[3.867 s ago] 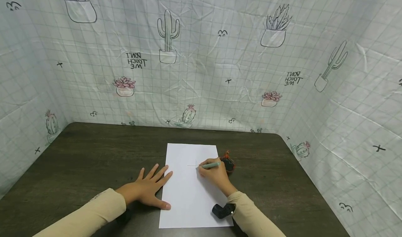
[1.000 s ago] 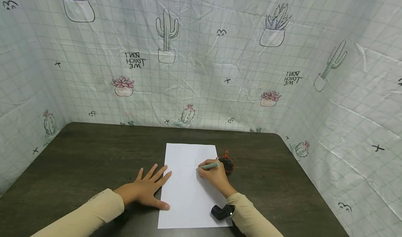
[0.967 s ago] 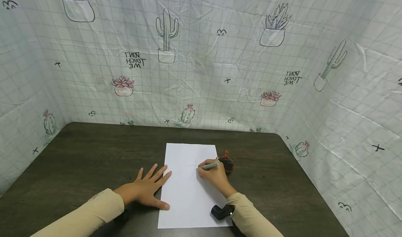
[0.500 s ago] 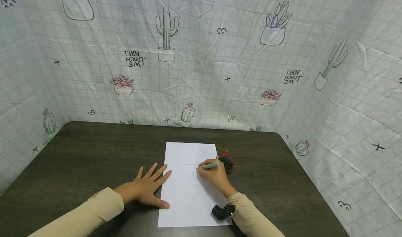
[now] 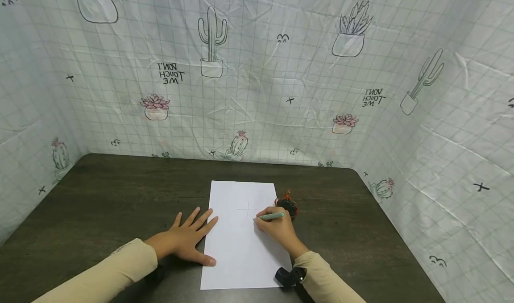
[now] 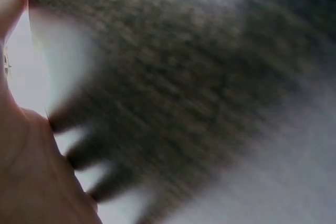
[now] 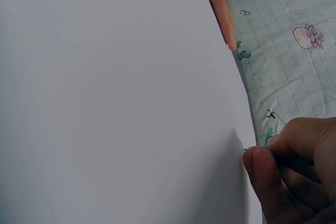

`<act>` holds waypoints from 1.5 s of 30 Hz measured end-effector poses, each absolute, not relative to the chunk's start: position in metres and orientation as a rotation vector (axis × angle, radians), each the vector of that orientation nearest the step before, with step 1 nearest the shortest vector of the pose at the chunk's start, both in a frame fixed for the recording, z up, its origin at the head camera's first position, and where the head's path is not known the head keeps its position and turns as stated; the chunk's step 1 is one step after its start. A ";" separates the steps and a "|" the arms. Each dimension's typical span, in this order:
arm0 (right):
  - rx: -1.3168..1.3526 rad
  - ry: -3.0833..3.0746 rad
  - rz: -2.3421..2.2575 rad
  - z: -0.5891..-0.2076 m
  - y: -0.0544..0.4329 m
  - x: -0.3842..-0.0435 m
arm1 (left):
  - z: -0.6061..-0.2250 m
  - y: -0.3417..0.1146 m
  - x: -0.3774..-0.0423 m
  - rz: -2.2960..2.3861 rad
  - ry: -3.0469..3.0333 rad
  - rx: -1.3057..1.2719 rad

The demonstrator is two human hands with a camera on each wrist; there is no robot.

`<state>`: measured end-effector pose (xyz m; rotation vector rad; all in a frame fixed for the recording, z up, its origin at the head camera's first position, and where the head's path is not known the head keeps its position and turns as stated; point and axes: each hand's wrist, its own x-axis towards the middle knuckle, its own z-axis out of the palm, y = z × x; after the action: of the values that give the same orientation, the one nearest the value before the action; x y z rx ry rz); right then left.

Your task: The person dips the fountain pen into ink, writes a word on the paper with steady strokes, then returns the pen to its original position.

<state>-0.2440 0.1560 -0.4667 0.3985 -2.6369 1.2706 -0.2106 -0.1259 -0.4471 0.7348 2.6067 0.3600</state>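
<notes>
A white sheet of paper [image 5: 233, 267] lies on the dark wooden table, with a thin cross [image 5: 248, 209] drawn on its upper part and a short slanting stroke below it. My right hand [image 5: 279, 231] pinches a pale green pen [image 5: 272, 216] between thumb and fingers, its tip at the paper just below and right of the cross. My left hand [image 5: 186, 240] lies flat with fingers spread, fingertips and thumb on the paper's left edge. In the right wrist view, the right hand [image 7: 289, 177] shows close up, curled around the pen.
A small dark object with orange-red strings [image 5: 288, 205] sits at the paper's right edge, just behind the right hand. A black wrist device [image 5: 290, 276] overlaps the paper's lower right corner. A fabric backdrop with cactus prints [image 5: 261, 80] encloses the table [image 5: 132, 182].
The right hand with the pen has shifted slightly right and toward me, uncovering more of the cross and a slanting stroke. The left hand stays in place on the paper.
</notes>
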 end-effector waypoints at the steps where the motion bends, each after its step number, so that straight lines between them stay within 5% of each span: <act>1: 0.397 -2.638 1.272 -0.466 0.157 -0.243 | -0.447 -0.126 -0.211 0.357 2.608 0.735; 45: 0.320 -2.654 1.409 -0.457 0.180 -0.217 | -0.445 -0.124 -0.208 0.373 2.597 0.746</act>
<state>-0.2169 0.1797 -0.4572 0.3198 -2.6536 1.4086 -0.2081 -0.1245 -0.4453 0.7460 2.5971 0.3734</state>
